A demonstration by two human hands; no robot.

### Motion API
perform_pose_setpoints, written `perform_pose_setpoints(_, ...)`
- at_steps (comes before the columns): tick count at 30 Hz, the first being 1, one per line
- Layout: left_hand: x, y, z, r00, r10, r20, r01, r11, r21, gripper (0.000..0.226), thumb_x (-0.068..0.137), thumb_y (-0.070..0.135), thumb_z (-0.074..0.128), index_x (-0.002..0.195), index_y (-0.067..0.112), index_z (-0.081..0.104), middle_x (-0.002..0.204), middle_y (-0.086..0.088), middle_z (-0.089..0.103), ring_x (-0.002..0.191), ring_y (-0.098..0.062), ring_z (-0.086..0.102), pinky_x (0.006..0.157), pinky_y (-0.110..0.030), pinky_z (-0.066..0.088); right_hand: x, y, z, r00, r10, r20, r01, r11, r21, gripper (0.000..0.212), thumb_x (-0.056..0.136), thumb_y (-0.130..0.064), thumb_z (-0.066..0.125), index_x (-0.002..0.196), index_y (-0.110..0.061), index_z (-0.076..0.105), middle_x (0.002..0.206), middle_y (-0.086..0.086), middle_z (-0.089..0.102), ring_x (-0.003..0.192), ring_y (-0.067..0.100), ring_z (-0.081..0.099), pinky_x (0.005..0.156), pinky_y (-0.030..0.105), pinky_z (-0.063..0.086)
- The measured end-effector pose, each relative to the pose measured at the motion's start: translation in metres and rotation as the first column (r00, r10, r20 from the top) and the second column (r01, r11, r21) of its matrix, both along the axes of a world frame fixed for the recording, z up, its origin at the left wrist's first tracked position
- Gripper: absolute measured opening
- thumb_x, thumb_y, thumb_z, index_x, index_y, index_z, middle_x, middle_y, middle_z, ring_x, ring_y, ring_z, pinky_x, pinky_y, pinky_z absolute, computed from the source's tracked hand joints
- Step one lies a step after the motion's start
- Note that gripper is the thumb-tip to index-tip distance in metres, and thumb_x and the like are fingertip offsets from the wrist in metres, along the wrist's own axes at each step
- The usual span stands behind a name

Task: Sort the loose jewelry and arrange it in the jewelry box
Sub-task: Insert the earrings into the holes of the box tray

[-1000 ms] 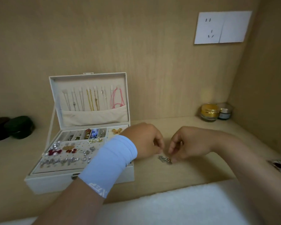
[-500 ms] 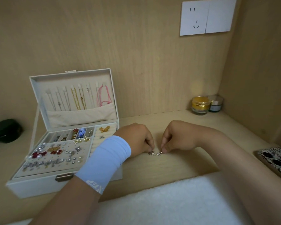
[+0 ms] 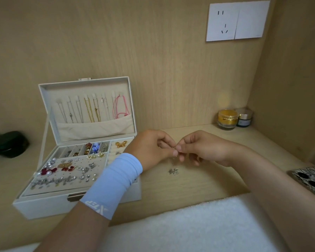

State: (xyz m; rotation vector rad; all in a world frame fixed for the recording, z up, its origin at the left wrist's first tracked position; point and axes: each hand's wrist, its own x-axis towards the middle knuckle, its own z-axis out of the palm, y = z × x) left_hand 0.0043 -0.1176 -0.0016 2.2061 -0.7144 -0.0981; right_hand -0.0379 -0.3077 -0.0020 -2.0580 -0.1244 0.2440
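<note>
**Pinching over the desk**

Nearest, a white towel point(image 3: 189, 226). Past it, loose silver jewelry point(image 3: 173, 171) on the desk point(image 3: 193, 184), right of the open jewelry box point(image 3: 49, 206). Just beyond, left hand point(image 3: 153, 148) and right hand point(image 3: 205, 148) meeting, fingertips clamped on a tiny piece point(image 3: 175, 156).

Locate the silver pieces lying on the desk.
Head view: the silver pieces lie on the desk right of the jewelry box, just nearer the person than the left hand and right hand, which pinch a tiny piece.
</note>
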Motion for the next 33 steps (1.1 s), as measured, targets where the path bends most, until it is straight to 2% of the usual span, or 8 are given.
perform_pose_setpoints(7,0.005,0.011,0.000,0.999,0.014,-0.029,-0.016,0.997,-0.071,0.011,0.081,0.023,0.078,0.089,0.030,0.076,0.076,0.009,0.074,0.080,-0.004,0.069,0.089,-0.028,0.053,0.005,0.009,-0.006,0.998,-0.063,0.029,0.062,0.996,0.063,0.021,0.098,-0.030,0.062,0.099,-0.015,0.077,0.085,0.000,0.073,0.054,0.011,0.052,0.045,0.016,0.037)
perform_pose_setpoints(12,0.007,0.018,0.011,0.996,0.049,0.069,-0.044,0.996,-0.080,0.008,0.085,0.020,0.074,0.087,0.027,0.076,0.075,0.010,0.072,0.070,0.006,0.060,0.078,-0.017,0.049,0.006,0.012,-0.016,0.993,0.082,0.081,-0.042,0.910,-0.413,0.021,0.081,-0.030,0.081,0.102,-0.030,0.078,0.087,-0.010,0.073,0.075,-0.001,0.064,0.074,0.017,0.051)
perform_pose_setpoints(16,0.005,0.025,0.021,0.995,0.039,0.095,-0.030,0.995,-0.098,0.006,0.089,0.020,0.069,0.088,0.023,0.074,0.076,0.013,0.071,0.066,0.007,0.056,0.076,-0.020,0.048,0.008,0.018,-0.019,0.989,0.112,0.092,-0.063,0.903,-0.424,0.015,0.079,-0.025,0.084,0.094,-0.025,0.081,0.084,-0.020,0.075,0.081,-0.010,0.065,0.073,0.005,0.045)
perform_pose_setpoints(21,0.002,0.048,0.028,0.996,0.075,0.046,-0.070,0.993,-0.100,0.008,0.093,0.019,0.063,0.088,0.020,0.069,0.080,0.008,0.072,0.066,-0.006,0.062,0.071,-0.029,0.052,0.010,0.026,-0.017,0.988,0.098,0.123,-0.052,0.942,-0.331,0.003,0.085,-0.023,0.079,0.086,-0.020,0.080,0.070,-0.014,0.073,0.064,-0.004,0.062,0.062,0.012,0.046)
perform_pose_setpoints(23,0.001,0.062,0.032,0.996,0.083,-0.013,-0.084,0.987,-0.138,0.008,0.095,0.015,0.059,0.090,0.016,0.066,0.082,0.004,0.074,0.064,-0.010,0.064,0.065,-0.028,0.050,0.009,0.030,-0.008,0.987,0.033,0.159,0.001,0.977,-0.213,0.006,0.090,-0.017,0.074,0.086,-0.015,0.078,0.073,-0.006,0.074,0.062,0.009,0.063,0.058,0.021,0.050)
perform_pose_setpoints(26,0.005,0.092,0.045,0.990,0.133,-0.042,-0.138,0.973,-0.183,0.007,0.096,0.011,0.057,0.095,0.010,0.064,0.083,-0.002,0.075,0.064,-0.017,0.065,0.056,-0.023,0.046,0.011,0.047,0.017,0.982,-0.027,0.190,0.020,0.999,0.040,0.014,0.097,-0.016,0.063,0.095,-0.005,0.071,0.089,0.001,0.075,0.062,0.019,0.061,0.045,0.025,0.039)
perform_pose_setpoints(29,0.015,0.120,0.055,0.983,0.178,-0.047,-0.184,0.964,-0.193,0.009,0.096,0.008,0.059,0.095,0.013,0.066,0.084,-0.002,0.076,0.068,-0.015,0.068,0.063,-0.029,0.054,0.019,0.073,0.039,0.990,0.003,0.138,-0.039,0.965,0.261,0.019,0.103,-0.019,0.050,0.096,-0.007,0.063,0.094,0.009,0.074,0.059,0.022,0.058,0.047,0.028,0.030)
perform_pose_setpoints(33,0.029,0.154,0.062,0.972,0.231,-0.053,-0.237,0.951,-0.197,0.010,0.094,0.007,0.062,0.091,0.015,0.068,0.084,0.000,0.076,0.069,-0.014,0.069,0.068,-0.028,0.058,0.042,0.109,0.050,0.998,0.021,0.053,-0.035,0.961,0.273,0.022,0.103,-0.019,0.037,0.087,-0.010,0.048,0.080,0.010,0.067,0.054,0.024,0.050,0.046,0.027,0.024)
